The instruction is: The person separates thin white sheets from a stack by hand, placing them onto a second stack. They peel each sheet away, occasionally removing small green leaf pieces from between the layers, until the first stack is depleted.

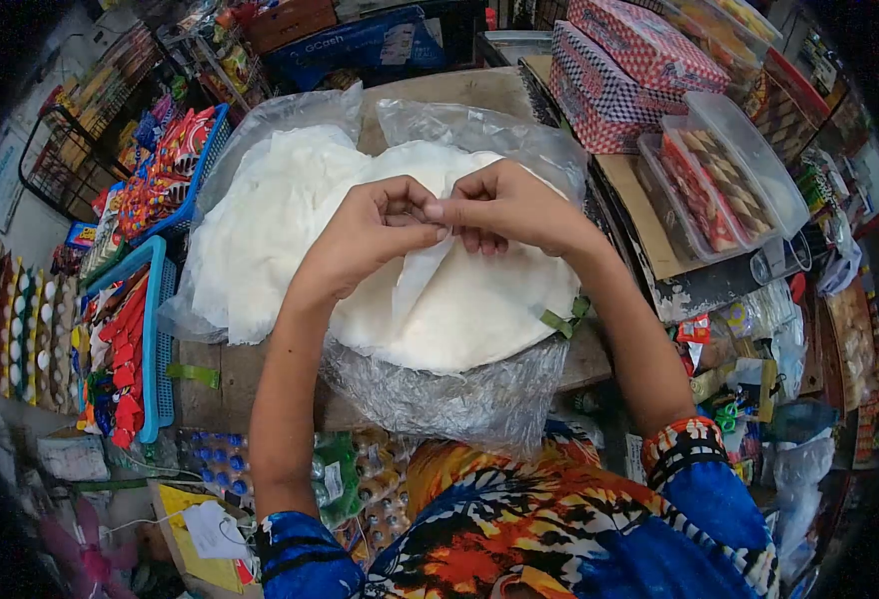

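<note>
A: What do we see, from largest to smallest?

B: A wooden counter (444, 88); upon it, crumpled clear plastic (439, 394), showing at 12 and 6 o'clock. On the plastic, at 10 o'clock, we note a loose white pile (270, 220); at the centre, a stack of thin round white sheets (489, 309).

A: And the hands over the stack?

B: The left hand (442, 222), toward 11 o'clock, is nearly closed, apparently pinching a raised flap (415, 280) of the top sheet. The right hand (454, 225), toward 1 o'clock, has curled fingers, its thumb meeting the left; whether it grips the flap, we cannot tell.

A: How should we expect the sheet to handle?

B: We judge it light, limp and easily torn, perhaps clinging to its neighbour. We would pinch the free edge gently, fingertips close together.
</note>
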The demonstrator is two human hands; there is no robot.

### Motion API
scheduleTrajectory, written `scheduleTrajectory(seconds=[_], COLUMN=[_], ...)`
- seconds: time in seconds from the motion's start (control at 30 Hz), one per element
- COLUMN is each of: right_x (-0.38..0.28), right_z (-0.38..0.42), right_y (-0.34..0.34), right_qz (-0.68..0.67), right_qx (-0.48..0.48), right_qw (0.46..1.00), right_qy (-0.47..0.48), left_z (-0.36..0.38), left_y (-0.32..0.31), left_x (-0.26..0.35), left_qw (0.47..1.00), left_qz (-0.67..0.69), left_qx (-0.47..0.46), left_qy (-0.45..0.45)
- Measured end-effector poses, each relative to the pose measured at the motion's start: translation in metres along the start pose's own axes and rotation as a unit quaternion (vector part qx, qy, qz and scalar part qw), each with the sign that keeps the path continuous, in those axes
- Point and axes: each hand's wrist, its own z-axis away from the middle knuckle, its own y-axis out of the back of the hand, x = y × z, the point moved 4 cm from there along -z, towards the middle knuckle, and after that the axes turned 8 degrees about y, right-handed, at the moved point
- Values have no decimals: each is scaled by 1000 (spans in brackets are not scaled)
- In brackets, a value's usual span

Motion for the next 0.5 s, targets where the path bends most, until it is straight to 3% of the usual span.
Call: scheduleTrajectory(seconds=[0.17, 0.23, 0.5], right_x=[0, -1, 0], right_z=[-1, 0, 1], right_y=[1, 2, 0], right_qz=[-51, -52, -106], right_qx=[-14, -7, -50], right_qw=[998, 999, 993], right_qy=[15, 3, 27], left_z=[2, 2, 4], left_y=[0, 1, -4], left_x=[3, 7, 11], left_qw=[1000, 999, 997], left_qz=[-19, -1, -40], left_qx=[-1, 8, 4], left_qy=[6, -43, -70])
